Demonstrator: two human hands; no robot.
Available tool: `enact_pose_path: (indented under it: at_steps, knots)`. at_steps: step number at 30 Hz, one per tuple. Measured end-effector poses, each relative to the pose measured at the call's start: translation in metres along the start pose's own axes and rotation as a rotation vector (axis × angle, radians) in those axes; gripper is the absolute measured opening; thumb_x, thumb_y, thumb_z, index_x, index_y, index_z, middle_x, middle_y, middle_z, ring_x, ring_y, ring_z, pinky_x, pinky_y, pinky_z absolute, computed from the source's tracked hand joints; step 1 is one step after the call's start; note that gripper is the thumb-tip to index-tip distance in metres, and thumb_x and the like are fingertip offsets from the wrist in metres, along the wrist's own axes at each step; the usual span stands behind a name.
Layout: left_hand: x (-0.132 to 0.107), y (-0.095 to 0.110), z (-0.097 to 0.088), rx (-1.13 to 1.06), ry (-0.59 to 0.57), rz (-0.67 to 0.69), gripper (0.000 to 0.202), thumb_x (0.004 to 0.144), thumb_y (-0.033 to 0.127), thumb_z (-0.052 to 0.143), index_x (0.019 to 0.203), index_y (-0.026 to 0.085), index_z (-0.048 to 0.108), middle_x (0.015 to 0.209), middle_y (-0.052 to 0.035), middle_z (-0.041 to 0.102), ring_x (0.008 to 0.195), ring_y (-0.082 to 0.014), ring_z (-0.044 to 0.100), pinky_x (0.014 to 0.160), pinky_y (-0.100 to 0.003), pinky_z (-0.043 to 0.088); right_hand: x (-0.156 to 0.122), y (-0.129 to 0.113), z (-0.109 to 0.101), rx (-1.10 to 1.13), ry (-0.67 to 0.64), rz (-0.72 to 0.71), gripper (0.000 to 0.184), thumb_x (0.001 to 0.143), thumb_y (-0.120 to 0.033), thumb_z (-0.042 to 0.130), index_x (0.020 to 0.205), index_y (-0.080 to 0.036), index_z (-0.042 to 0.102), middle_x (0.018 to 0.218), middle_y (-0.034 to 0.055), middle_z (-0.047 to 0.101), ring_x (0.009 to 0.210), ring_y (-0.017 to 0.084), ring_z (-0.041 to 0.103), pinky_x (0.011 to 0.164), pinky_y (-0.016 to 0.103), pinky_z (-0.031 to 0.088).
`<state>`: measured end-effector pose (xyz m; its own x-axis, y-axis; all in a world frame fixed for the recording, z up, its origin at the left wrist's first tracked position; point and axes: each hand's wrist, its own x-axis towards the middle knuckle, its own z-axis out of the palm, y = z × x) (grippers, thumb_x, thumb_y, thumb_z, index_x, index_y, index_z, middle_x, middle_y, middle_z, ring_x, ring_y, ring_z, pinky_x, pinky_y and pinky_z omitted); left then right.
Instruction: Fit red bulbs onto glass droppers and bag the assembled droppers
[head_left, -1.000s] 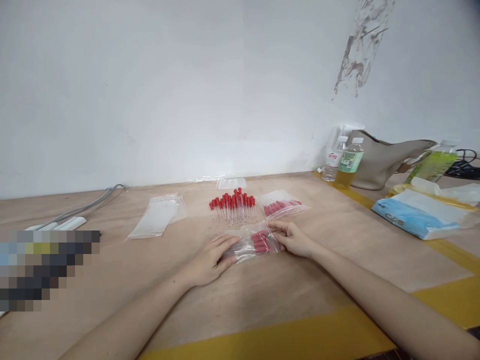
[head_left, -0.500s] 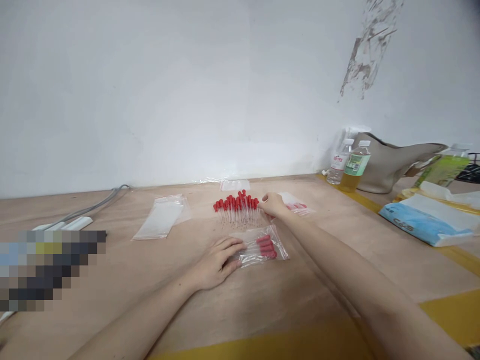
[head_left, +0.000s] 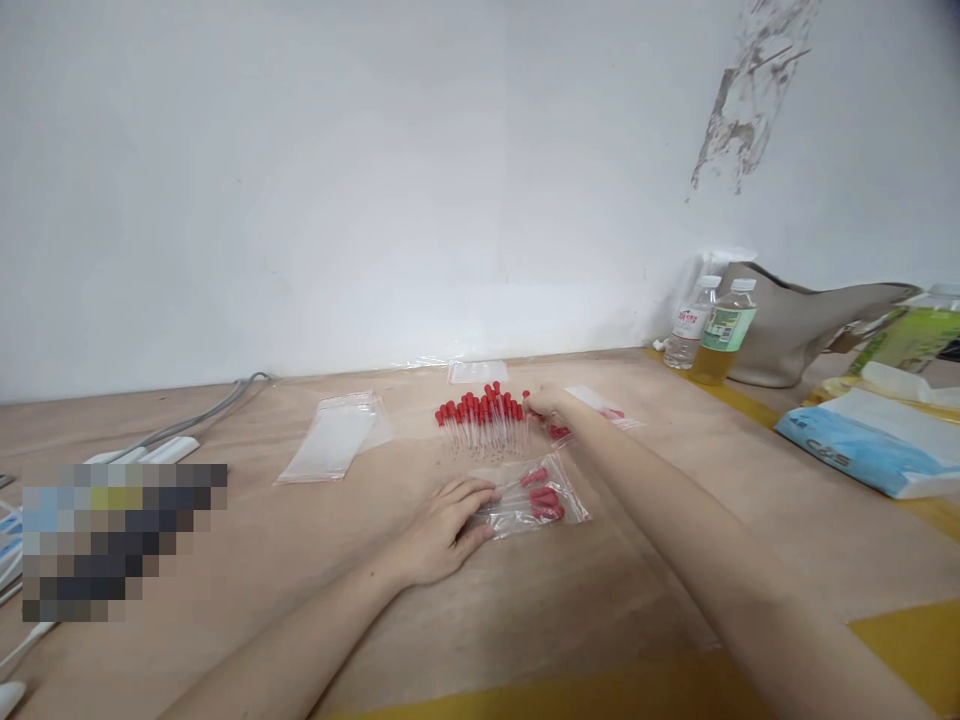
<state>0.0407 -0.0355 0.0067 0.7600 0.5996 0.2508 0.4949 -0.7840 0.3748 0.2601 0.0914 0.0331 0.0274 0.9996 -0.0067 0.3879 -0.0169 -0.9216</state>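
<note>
My left hand [head_left: 442,525] lies flat on the table with its fingers stretched out, pressing the near end of a clear zip bag [head_left: 534,496] that holds a few red-capped droppers. My right hand [head_left: 546,405] reaches forward to the right edge of a loose row of red-capped glass droppers [head_left: 482,417]; its fingers are pinched at one red cap there. Behind that hand lies another clear bag with red droppers [head_left: 600,407], partly hidden by it.
A stack of empty clear bags [head_left: 332,437] lies at left, another small bag [head_left: 478,371] by the wall. Two bottles [head_left: 712,327], a beige bag [head_left: 806,324] and a blue packet [head_left: 874,455] stand at right. A grey cable [head_left: 196,412] runs at left.
My right hand left the bag under my left hand and reached forward to the row of loose droppers, closing its fingers there. The left hand stayed on the bag.
</note>
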Motion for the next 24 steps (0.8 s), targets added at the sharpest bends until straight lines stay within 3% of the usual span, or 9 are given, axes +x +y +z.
enact_pose_path:
  at_steps: [3,7,11,13,19,24]
  knots:
    - [0.0,-0.001,0.001,-0.004,0.008,-0.006,0.034,0.085,0.03,0.042,0.118,0.023,0.043,0.12,-0.0067,0.047,0.111,-0.0209,0.04,0.094,-0.039,0.034,-0.018,0.006,-0.018,0.082,0.032,0.053,0.022,0.064,-0.011,0.054,0.086,-0.011,0.051,0.036,-0.0058,0.042,0.033,0.008,0.041,0.034,0.018,0.034]
    - [0.0,-0.002,0.001,-0.001,0.019,0.003,0.034,0.084,0.03,0.042,0.118,0.023,0.043,0.12,-0.0066,0.047,0.111,-0.021,0.041,0.094,-0.04,0.033,-0.058,0.029,-0.042,0.18,0.124,0.018,0.052,0.067,-0.013,0.048,0.115,-0.018,0.027,0.048,-0.0059,0.05,0.041,0.01,0.05,0.041,0.02,0.042]
    - [0.0,-0.004,0.003,0.001,0.019,-0.001,0.034,0.084,0.031,0.042,0.118,0.023,0.043,0.12,-0.0065,0.047,0.112,-0.0206,0.04,0.095,-0.039,0.033,-0.091,0.057,-0.048,0.358,0.361,-0.112,0.051,0.063,-0.014,0.051,0.108,-0.022,0.027,0.059,-0.0065,0.048,0.045,0.01,0.051,0.042,0.022,0.046]
    - [0.0,-0.004,0.003,0.003,0.021,-0.007,0.034,0.084,0.031,0.042,0.117,0.023,0.044,0.121,-0.0061,0.046,0.112,-0.0205,0.04,0.095,-0.039,0.033,-0.098,0.066,-0.043,0.393,0.408,-0.125,0.047,0.063,-0.015,0.052,0.103,-0.023,0.029,0.065,-0.0057,0.048,0.047,0.01,0.052,0.044,0.023,0.048]
    - [0.0,-0.002,0.002,-0.001,0.029,-0.005,0.034,0.085,0.031,0.042,0.118,0.024,0.044,0.12,-0.0057,0.047,0.112,-0.02,0.04,0.094,-0.038,0.035,-0.102,0.07,-0.026,0.457,0.334,-0.105,0.043,0.065,-0.018,0.057,0.099,-0.024,0.032,0.064,-0.0057,0.046,0.052,0.012,0.055,0.051,0.027,0.052]
    - [0.0,-0.003,0.002,0.002,0.029,-0.009,0.035,0.085,0.033,0.042,0.118,0.024,0.044,0.12,-0.006,0.047,0.112,-0.0204,0.041,0.094,-0.038,0.035,-0.107,0.071,-0.023,0.525,0.133,-0.065,0.019,0.071,-0.02,0.053,0.087,-0.021,0.044,0.065,-0.0025,0.053,0.059,0.011,0.058,0.065,0.029,0.051]
